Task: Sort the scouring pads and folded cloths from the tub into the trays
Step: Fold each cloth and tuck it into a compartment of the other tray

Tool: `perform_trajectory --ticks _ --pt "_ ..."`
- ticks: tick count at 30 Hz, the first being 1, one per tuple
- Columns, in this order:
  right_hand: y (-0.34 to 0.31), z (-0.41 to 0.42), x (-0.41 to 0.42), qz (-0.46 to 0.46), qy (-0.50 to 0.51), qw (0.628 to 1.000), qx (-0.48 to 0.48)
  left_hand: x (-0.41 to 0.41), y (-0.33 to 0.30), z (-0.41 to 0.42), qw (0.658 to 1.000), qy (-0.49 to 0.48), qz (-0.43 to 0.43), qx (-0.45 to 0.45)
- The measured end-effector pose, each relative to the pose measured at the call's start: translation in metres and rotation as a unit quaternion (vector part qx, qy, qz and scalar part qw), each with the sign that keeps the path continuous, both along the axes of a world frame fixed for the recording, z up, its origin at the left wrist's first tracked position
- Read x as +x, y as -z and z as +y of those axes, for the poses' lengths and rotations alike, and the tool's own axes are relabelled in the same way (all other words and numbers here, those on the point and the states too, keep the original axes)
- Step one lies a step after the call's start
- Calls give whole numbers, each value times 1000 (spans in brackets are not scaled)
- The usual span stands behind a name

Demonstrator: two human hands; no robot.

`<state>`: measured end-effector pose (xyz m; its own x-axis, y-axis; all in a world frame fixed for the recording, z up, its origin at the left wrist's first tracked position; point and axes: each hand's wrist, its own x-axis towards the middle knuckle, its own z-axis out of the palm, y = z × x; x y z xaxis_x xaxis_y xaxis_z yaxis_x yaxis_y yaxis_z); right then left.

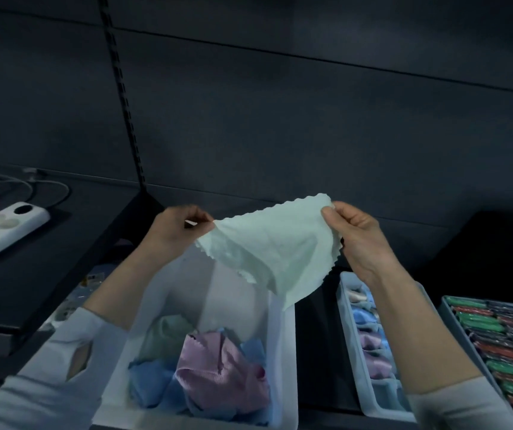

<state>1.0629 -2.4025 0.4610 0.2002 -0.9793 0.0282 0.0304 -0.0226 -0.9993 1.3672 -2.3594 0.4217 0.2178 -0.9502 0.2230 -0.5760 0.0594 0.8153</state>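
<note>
A pale green cloth (272, 252) with pinked edges hangs spread in the air above the white tub (286, 352). My left hand (176, 231) pinches its left corner and my right hand (357, 240) pinches its upper right corner. Inside the tub lie a crumpled pink cloth (221, 377), blue cloths (149, 386) and another pale green cloth (168, 333). To the right, a narrow white tray (346, 336) holds folded blue and pink cloths. At the far right a grey tray (449, 321) is packed with green and red scouring pads (503, 346).
A white power strip (1, 231) with cables lies on the dark shelf at the left. A dark panelled wall with a slotted upright (121, 97) rises behind. A black strip of surface separates the tub from the narrow tray.
</note>
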Motion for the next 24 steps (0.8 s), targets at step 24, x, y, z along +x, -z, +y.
perform_trajectory --ticks 24 --pt "5 9 49 110 66 978 -165 -68 -38 19 945 79 308 76"
